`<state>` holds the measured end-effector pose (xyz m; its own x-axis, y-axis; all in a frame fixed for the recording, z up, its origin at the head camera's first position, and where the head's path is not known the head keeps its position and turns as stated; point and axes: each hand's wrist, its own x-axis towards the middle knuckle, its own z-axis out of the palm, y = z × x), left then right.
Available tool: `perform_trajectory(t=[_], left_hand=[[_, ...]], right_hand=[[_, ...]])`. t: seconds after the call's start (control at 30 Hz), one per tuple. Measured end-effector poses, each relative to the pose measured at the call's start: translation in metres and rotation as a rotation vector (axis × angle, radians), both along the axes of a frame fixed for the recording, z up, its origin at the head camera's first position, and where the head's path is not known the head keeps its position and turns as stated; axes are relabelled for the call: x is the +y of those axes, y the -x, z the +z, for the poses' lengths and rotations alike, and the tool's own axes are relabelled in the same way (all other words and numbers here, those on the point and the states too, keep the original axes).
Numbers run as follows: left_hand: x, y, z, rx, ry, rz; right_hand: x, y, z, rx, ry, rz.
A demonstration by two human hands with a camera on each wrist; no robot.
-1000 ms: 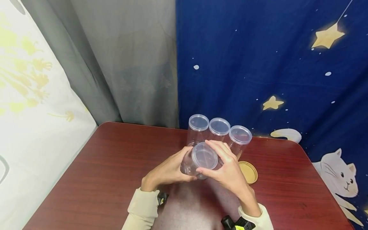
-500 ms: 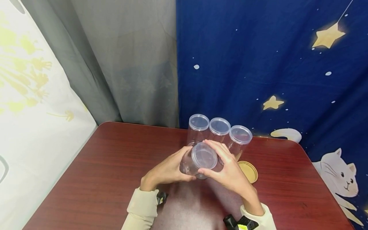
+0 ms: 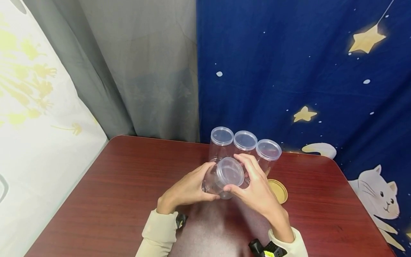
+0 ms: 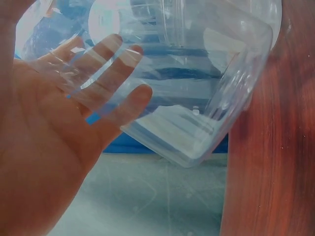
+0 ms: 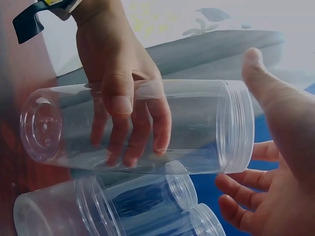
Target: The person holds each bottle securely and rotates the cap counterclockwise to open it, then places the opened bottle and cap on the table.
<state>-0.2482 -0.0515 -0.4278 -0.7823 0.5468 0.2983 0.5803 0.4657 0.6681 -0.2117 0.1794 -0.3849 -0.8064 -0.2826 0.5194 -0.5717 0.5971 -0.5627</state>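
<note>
Blue starry curtain (image 3: 250,78) behind, reddish table (image 3: 135,178) below: left hand (image 3: 189,184) wraps the clear jar (image 5: 194,123), tilted over the table; right hand (image 3: 258,189) spreads around its lid (image 3: 230,172), thumb (image 5: 261,76) off the rim! Just beyond, three lidded jars (image 3: 245,141) stand upright; gold cap (image 3: 280,190) lies beside the right hand.

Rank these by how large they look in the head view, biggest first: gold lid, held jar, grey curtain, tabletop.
1. Tabletop, the largest even though partly covered
2. Grey curtain
3. Held jar, partly hidden
4. Gold lid, clearly the smallest
</note>
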Motion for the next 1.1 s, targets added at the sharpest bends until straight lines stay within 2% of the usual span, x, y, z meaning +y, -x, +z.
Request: perform_trajectory(t=[0.1, 0.33, 0.47, 0.67, 1.1], left_hand=[[0.0006, -0.0003, 0.0007, 0.010, 0.002, -0.001], [0.0017, 0.0001, 0.0007, -0.017, 0.008, 0.001], [0.0013, 0.0008, 0.0001, -0.038, -0.002, -0.006], [0.0002, 0.0008, -0.0005, -0.070, -0.006, -0.012], [0.0000, 0.0005, -0.0013, -0.109, 0.003, 0.001]], right_hand=[[-0.0006, -0.0012, 0.0010, 0.006, -0.014, -0.023], [-0.0032, -0.0024, 0.0027, 0.031, -0.024, -0.032], [-0.0034, -0.0023, 0.0030, 0.040, -0.025, -0.009], [-0.0026, -0.0016, 0.0038, 0.008, -0.028, 0.047], [-0.0015, -0.0028, 0.0055, -0.036, -0.045, 0.089]])
